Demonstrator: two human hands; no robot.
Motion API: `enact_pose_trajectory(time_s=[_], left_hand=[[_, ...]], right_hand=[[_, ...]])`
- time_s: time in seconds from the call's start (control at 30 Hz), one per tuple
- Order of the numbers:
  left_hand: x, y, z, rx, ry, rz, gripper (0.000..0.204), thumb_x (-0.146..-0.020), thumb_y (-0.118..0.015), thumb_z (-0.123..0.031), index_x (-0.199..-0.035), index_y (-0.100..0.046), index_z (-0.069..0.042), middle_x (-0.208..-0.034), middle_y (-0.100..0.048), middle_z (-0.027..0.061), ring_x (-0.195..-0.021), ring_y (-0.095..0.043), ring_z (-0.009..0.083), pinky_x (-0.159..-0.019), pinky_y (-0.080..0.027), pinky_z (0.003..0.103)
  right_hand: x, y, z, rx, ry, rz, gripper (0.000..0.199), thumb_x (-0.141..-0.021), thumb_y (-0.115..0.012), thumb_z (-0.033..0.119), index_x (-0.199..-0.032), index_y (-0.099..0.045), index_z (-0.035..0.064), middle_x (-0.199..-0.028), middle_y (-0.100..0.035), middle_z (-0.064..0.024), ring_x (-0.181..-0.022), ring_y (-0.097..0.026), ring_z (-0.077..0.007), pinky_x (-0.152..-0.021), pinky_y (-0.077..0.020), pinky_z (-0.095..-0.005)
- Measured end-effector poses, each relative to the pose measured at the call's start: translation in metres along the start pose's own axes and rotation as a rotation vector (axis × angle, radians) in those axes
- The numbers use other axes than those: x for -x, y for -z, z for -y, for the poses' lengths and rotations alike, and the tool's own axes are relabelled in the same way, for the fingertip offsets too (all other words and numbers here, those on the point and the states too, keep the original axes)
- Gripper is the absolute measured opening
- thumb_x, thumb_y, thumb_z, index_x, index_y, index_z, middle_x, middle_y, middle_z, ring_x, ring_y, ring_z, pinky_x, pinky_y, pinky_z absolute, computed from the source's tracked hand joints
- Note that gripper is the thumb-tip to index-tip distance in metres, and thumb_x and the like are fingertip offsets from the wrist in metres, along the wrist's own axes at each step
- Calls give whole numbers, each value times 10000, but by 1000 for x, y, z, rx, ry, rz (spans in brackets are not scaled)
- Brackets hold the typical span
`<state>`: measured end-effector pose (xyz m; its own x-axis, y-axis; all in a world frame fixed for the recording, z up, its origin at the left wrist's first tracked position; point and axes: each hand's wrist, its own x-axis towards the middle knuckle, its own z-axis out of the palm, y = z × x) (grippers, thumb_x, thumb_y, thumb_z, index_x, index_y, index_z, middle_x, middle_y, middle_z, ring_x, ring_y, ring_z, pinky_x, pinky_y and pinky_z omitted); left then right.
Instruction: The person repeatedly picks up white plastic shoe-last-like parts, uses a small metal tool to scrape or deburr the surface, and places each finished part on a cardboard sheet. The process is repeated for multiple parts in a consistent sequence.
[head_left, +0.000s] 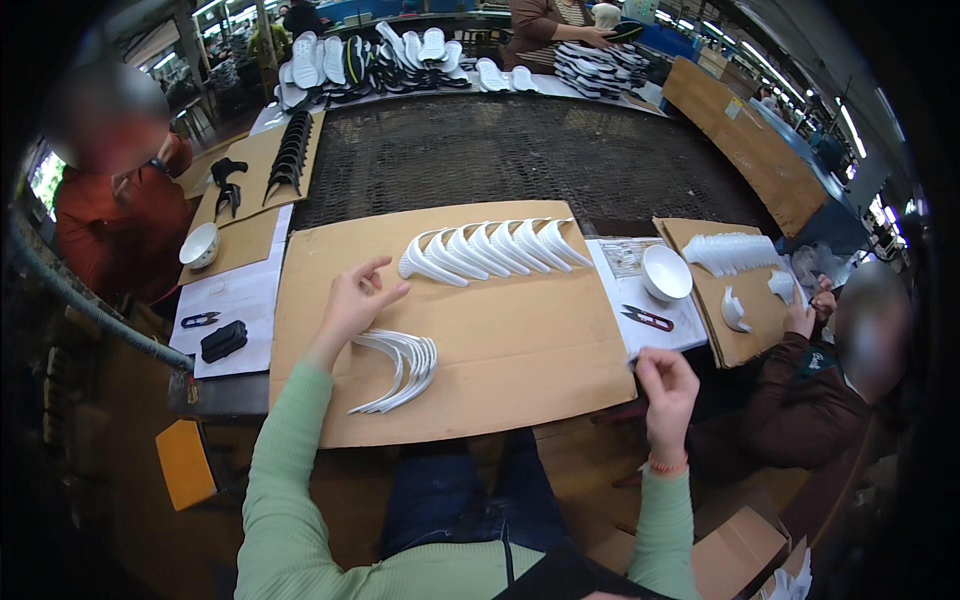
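Observation:
My left hand (pixel 358 300) hovers with fingers spread over a brown cardboard sheet (pixel 520 340), just above a stack of thin white curved parts (pixel 400 368). It holds nothing. A row of several white curved pieces (pixel 495 248) lies fanned out at the sheet's far side. My right hand (pixel 665 385) is at the sheet's right edge, near a white paper (pixel 640 290), with fingertips pinched together; whether they hold anything is too small to tell.
A white bowl (pixel 666 272) and red-handled snips (pixel 648 318) sit on the paper. A person at the right handles white parts (pixel 735 252). Another person sits at left by a bowl (pixel 199 245), snips (pixel 200 320) and a black block (pixel 224 340). A dark mesh belt (pixel 520 150) runs behind.

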<state>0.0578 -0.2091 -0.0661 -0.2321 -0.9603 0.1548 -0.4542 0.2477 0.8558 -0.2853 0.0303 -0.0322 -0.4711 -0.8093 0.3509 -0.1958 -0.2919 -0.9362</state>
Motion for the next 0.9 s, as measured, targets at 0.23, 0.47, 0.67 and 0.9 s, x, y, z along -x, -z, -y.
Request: enact_pose_trajectory(time_s=[0.23, 0.47, 0.67, 0.9], left_hand=[[78, 5, -12, 248, -6, 239, 558, -761, -782, -167, -1212, -559, 75, -656, -435, -61, -546, -380, 7, -490, -310, 168], [100, 19, -15, 349, 203, 154, 319, -856, -658, -72, -1130, -602, 81, -663, -519, -26, -551, -491, 20, -473, -404, 180], [123, 60, -28, 290, 183, 3, 151, -857, -618, -8, -973, -654, 82, -745, -607, 34, -635, -600, 79, -564, -516, 203], [155, 67, -51, 581, 45, -305, 446, -751, -682, 85, -1174, -542, 77, -912, -609, 66, -797, -620, 115, -701, -565, 251]], right_hand=[[-100, 57, -60, 267, 108, -181, 157, -844, -673, 51, -944, -662, -69, -810, -658, -26, -722, -590, -73, -653, -468, -210], [-183, 94, -102, 972, 62, -154, 90, -747, -723, 101, -810, -729, 37, -786, -687, -87, -750, -632, -201, -720, -477, -318], [-197, 93, -122, 1424, 38, -63, 74, -668, -745, 147, -741, -755, 147, -1027, -617, -77, -1084, -481, -279, -956, -331, -425], [-203, 90, -136, 1498, 40, -89, 47, -635, -738, 137, -681, -746, 145, -1046, -583, -88, -1107, -445, -277, -958, -302, -449]])
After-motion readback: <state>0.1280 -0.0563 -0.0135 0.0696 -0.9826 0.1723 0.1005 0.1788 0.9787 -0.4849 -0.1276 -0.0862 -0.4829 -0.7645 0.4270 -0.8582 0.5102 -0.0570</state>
